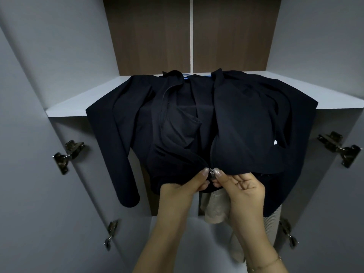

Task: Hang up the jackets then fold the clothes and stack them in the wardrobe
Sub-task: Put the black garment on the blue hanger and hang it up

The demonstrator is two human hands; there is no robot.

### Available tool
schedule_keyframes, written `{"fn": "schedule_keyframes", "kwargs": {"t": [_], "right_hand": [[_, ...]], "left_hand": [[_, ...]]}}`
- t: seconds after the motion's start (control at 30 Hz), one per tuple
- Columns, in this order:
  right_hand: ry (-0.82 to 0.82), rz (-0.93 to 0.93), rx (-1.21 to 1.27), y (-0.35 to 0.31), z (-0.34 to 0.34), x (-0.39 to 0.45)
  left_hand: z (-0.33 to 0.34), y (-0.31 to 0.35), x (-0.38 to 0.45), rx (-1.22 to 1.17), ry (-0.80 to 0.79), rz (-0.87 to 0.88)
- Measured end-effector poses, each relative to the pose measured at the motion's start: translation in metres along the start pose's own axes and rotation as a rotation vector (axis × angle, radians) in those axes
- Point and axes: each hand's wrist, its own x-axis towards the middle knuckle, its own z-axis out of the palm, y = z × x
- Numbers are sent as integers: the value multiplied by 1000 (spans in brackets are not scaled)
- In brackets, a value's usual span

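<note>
Now: dark navy zip-front jacket (197,123) lies open on white wardrobe shelf (69,109), hem overhanging toward 6 o'clock. Left hand (177,192) and right hand (242,186) pinch hem edges at small metal zipper pull (211,173). Not hung; striped beige clothes (214,209) below, folding apparently pending.

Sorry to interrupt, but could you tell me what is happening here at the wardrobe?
A person is working on a dark jacket that lies spread over a white wardrobe shelf, its sleeves and hem hanging over the front edge. The left hand and right hand pinch the two front edges at the hem, around the zipper pull. The jacket is open above that point. A blue hanger peeks out at the collar. Light striped clothes hang below.
</note>
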Motion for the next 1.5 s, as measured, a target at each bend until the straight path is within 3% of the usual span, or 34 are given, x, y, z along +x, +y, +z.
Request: {"fn": "schedule_keyframes", "kwargs": {"t": [0.2, 0.37, 0.43, 0.5, 0.53, 0.6, 0.67, 0.73, 0.83, 1.07, 1.3, 1.5], "right_hand": [[32, 137, 17, 1, -5, 0], [-126, 289, -54, 0, -9, 6], [-137, 310, -117, 1, -11, 8], [-118, 325, -137, 4, -11, 8], [-107, 332, -126, 5, -12, 7], [-104, 335, -80, 8, -13, 7], [-116, 350, -40, 9, -13, 6], [-145, 385, 43, 8, -13, 5], [-183, 416, 150, 6, -12, 3], [-160, 335, 111, 7, -15, 1], [-192, 314, -12, 12, -12, 0], [-316, 221, -169, 12, -13, -4]], "left_hand": [[-7, -1, 5, -29, -111, -76], [-20, 2, 5, -32, -130, -112], [-26, 4, 0, 44, -144, -118], [-33, 6, -13, 294, -180, -79], [-38, 7, -20, 488, -179, 9], [-46, 11, -33, 826, -88, 373], [-49, 20, -36, 971, -39, 787], [-46, 23, -27, 1048, -134, 991], [-35, 13, -9, 1103, -216, 947], [-26, -14, 8, 994, -99, 1027], [-23, -2, 22, 909, -202, 786], [-21, -4, 19, 838, -253, 704]]}}
